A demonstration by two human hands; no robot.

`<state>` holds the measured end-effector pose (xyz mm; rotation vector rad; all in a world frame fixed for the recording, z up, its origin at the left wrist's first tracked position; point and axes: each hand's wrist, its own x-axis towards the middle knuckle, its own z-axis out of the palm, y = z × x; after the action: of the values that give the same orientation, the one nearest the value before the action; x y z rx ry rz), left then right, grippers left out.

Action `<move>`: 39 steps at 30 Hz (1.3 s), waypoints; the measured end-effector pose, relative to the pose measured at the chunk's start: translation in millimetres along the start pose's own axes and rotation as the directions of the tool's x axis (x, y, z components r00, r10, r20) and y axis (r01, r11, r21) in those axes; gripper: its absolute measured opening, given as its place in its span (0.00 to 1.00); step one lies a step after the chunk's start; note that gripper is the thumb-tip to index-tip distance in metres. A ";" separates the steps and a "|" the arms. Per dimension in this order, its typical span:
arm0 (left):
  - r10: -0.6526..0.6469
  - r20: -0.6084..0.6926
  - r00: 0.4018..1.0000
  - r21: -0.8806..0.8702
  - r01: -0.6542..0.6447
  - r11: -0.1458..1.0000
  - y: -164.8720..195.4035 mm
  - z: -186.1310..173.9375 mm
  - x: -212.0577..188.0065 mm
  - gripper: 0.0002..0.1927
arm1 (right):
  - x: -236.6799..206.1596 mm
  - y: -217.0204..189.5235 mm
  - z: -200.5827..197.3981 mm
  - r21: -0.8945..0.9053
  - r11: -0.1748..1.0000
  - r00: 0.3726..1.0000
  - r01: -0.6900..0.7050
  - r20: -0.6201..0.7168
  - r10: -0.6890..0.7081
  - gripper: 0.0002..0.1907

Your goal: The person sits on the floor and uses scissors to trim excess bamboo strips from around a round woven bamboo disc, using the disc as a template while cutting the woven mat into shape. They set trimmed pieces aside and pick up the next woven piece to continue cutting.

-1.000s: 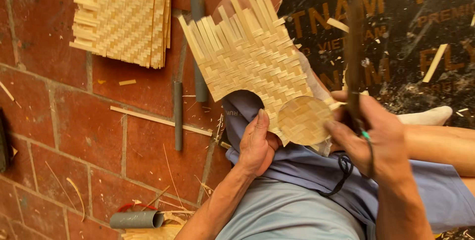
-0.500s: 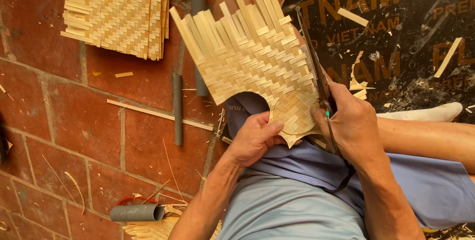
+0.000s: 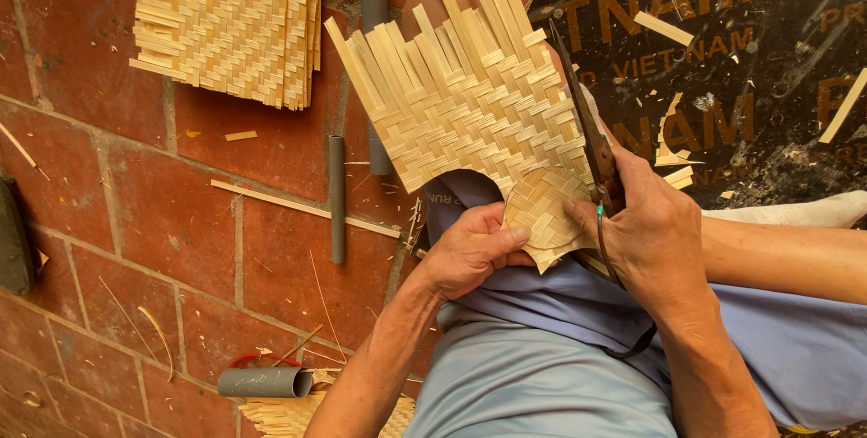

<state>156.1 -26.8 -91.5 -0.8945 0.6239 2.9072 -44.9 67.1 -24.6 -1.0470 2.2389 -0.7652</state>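
The woven bamboo panel [image 3: 470,104] lies across the person's lap at frame centre; its lower end is trimmed to a rounded edge while loose strip ends still fan out untrimmed toward 12 o'clock, so by my judgement the cutting is partly done. The left hand [image 3: 470,253], at 6 o'clock of the panel, pinches the rounded end, and the right hand [image 3: 655,239], at 4 o'clock, is closed around dark scissors [image 3: 591,144] laid along the panel's edge. Outward, a stack of woven mats [image 3: 230,23] lies at 10 o'clock on the red brick floor [image 3: 135,221], with a grey tube [image 3: 264,382] at 7 o'clock.
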 end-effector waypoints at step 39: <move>-0.105 -0.108 0.989 -0.237 0.077 0.969 23.9 -7.8 23.3 0.38 | -1.8 1.4 -1.6 0.086 0.992 0.995 0.097 -0.035 -0.094 0.30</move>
<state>137.3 -53.7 -101.4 -1.0975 0.2416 2.9011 -45.6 69.7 -24.1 -1.1134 2.1726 -0.9170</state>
